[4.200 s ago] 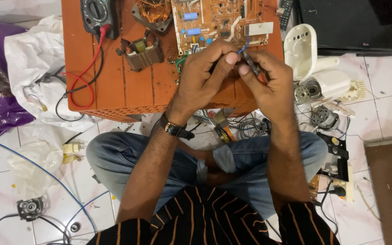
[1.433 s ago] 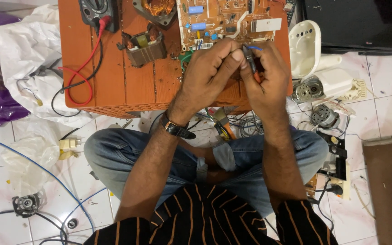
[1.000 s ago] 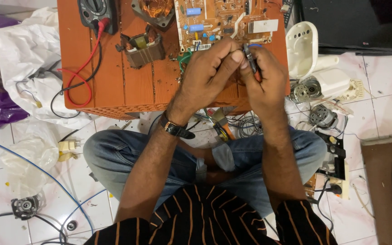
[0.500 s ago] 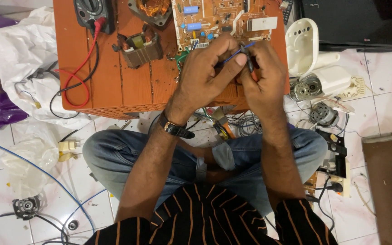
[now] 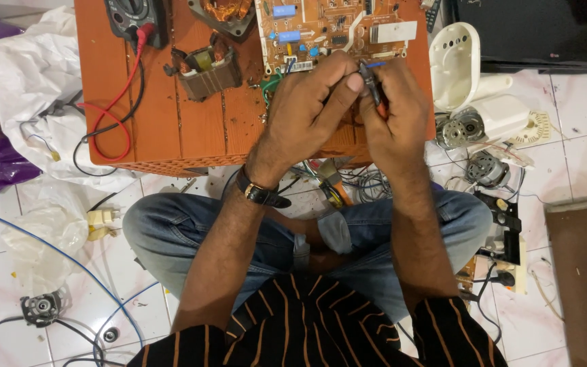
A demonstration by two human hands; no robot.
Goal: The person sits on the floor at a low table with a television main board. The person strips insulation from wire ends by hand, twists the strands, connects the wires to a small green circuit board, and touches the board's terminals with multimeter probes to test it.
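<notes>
Roughly, big to small:
floor (image 5: 565, 156): white tile, littered with parts, cables and bags all round.
table (image 5: 171, 122): low orange top at 12 o'clock, person sits cross-legged at its near edge.
black box (image 5: 538, 34): dark casing on the floor, 1 o'clock.
white housing (image 5: 456, 64): plastic shell, 2 o'clock off the table's right edge, small motor (image 5: 463, 129) just below it.
board (image 5: 334, 27): tan circuit board at 12 o'clock on the table's far side, just beyond the hands.
meter (image 5: 134, 17): black multimeter at 11 o'clock, red lead (image 5: 113, 115) looping toward the near edge.
transformer (image 5: 205, 68): copper-wound core, between meter and board.
left hand (image 5: 307, 109): over the table at 12 o'clock, fingers curled, thumb and forefinger pinching toward the right hand. Watch on the wrist.
right hand (image 5: 395, 115): touching the left, closed round a thin dark tool (image 5: 369, 81).
tool: upright in the right fist, tip meets the left fingertips; blue bit at the top, cannot tell what kind.
part at the tip: too small and covered to make out.
handling (my read): tool light and stiff, hold mid-shaft like a pen. Anything at the tip is tiny, likely fragile leads; fingertip pinch only, no squeezing.
</notes>
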